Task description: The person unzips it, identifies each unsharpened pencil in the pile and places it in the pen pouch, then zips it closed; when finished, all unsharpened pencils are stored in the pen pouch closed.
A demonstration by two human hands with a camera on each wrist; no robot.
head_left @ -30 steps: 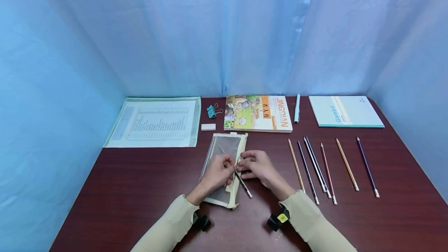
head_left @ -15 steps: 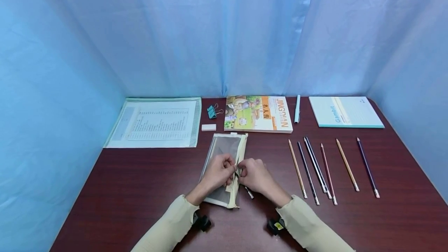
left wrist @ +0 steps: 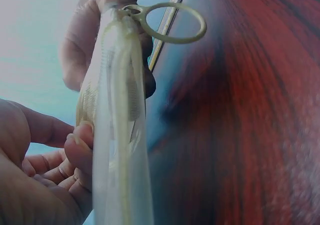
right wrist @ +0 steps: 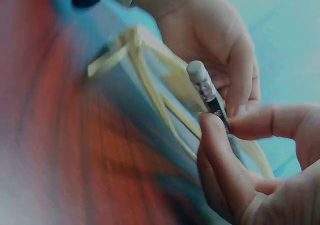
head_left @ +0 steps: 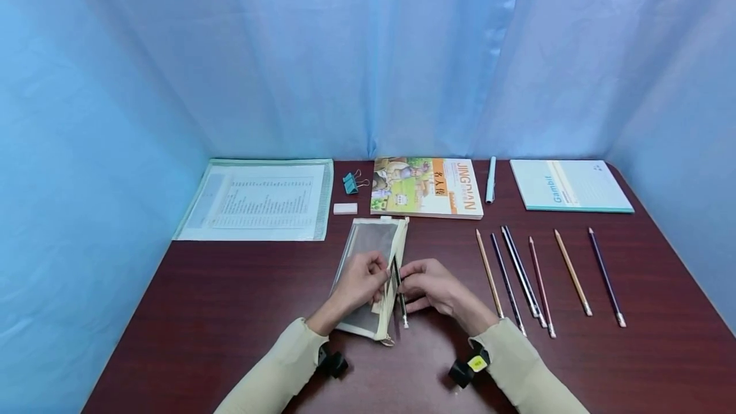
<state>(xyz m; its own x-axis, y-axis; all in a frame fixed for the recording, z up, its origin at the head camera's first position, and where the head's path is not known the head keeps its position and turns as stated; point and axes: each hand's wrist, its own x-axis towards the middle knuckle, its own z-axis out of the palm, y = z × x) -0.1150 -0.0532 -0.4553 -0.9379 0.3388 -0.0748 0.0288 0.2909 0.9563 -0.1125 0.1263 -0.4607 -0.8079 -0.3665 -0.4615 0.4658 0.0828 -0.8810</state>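
Observation:
A mesh zip pouch (head_left: 374, 232) with cream edging lies at mid-table. My left hand (head_left: 361, 278) pinches the edge of its zip side; in the left wrist view the pouch's end, with a ring pull (left wrist: 175, 39), faces the camera. My right hand (head_left: 434, 286) is just right of the pouch. Between its thumb and forefinger it pinches a dark pencil (right wrist: 216, 105) with a white eraser. The pencil (head_left: 403, 305) slants along the pouch's opening, eraser end toward me. Its far end lies at the opening, and whether it is inside cannot be told.
Several pencils (head_left: 542, 283) lie in a loose row on the right. At the back are a document sleeve (head_left: 270, 203), binder clip (head_left: 351, 183), eraser (head_left: 345, 209), book (head_left: 425, 187), pen (head_left: 490, 179) and notebook (head_left: 575, 185).
My right fingers have closed in on the pencil and drawn slightly back to the right. The pencil has turned to lie more in line with the pouch's opening. My left hand keeps its place.

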